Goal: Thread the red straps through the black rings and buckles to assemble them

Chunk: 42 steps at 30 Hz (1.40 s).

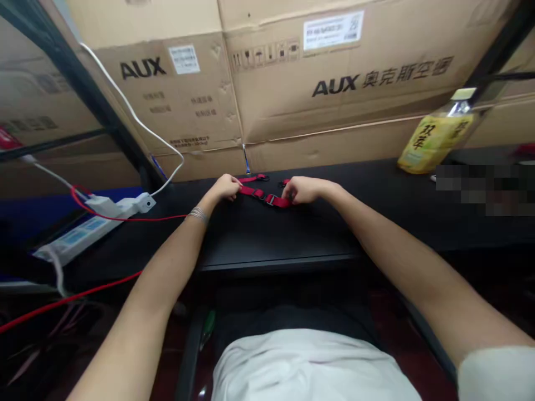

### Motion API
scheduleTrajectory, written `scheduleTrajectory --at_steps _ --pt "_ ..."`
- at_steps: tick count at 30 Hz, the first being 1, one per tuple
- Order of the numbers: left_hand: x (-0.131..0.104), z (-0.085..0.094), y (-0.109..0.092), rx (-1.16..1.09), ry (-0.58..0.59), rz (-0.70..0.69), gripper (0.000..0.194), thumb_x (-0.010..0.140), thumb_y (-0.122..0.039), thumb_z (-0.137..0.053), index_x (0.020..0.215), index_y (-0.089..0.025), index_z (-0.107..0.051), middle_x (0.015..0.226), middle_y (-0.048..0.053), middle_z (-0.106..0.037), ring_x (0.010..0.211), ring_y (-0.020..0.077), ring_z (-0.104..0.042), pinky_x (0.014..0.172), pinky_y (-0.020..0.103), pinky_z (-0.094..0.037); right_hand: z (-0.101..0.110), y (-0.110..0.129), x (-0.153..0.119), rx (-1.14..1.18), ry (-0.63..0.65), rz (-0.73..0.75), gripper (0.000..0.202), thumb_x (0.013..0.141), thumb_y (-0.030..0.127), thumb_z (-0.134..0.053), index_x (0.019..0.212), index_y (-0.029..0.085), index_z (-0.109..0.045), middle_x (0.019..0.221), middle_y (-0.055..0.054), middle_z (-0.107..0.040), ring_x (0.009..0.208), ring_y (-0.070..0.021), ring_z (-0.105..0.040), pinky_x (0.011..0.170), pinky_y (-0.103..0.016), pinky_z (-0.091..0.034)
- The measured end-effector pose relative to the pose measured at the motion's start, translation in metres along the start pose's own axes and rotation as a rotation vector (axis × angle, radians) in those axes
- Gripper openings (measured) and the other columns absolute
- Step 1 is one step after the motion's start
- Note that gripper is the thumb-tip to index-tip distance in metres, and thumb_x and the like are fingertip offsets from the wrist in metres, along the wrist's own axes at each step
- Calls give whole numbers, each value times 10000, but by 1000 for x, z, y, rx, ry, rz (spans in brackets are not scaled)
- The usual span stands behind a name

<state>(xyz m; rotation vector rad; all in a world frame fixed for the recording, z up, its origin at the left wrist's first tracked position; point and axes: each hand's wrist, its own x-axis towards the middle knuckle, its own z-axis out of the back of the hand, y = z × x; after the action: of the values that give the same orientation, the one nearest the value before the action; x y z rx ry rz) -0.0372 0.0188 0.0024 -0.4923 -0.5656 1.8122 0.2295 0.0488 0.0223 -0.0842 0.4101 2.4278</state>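
A red webbing strap (247, 190) with a black plastic buckle (271, 199) lies across the black table, stretched between my two hands. Its left part is pinched in the closed fingers of my left hand (226, 187). On the other side, my right hand (301, 190) has its fingers curled round the strap's right part. Behind, a strap end with a small black clip (262, 177) rests on the tabletop. Another red bit with a dark fitting shows just beside my right hand, partly hidden by it.
Cardboard boxes (276, 111) rise behind the black table (276, 236). A yellow-labelled drink bottle (434, 136) stands at the right. On the left lies a white power strip (90, 231) with plugs, a white cable (137, 120) and a red cable (137, 219), which passes near my left wrist.
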Motion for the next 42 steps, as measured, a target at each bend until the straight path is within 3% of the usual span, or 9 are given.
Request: scheduleTrajectory --at_steps 11,28,42 --pt "-7 -7 -10 31 108 -57 226 766 -100 -621 965 -100 -728 477 10 -575 474 156 -587 499 228 -506 2 2 -1 -2 -15 -55 455 644 72 -609 1062 180 -752 996 -28 -738 899 -174 -660 693 -189 -459" --pt "-13 -2 -10 1 230 -192 121 743 -126 -695 856 -150 -733 530 -13 -569 458 105 -534 479 192 -459 0 3 -1 -18 -86 -169 384 660 101 -653 1016 197 -759 1044 -44 -730 937 -186 -662 738 -202 -479" --pt "-9 -4 -9 14 172 -95 170 738 -129 -686 900 -129 -738 508 -2 -582 473 129 -567 489 200 -468 -2 -1 2 -5 -54 -12 400 692 106 -649 1072 186 -741 1045 -33 -728 907 -160 -655 724 -181 -457"
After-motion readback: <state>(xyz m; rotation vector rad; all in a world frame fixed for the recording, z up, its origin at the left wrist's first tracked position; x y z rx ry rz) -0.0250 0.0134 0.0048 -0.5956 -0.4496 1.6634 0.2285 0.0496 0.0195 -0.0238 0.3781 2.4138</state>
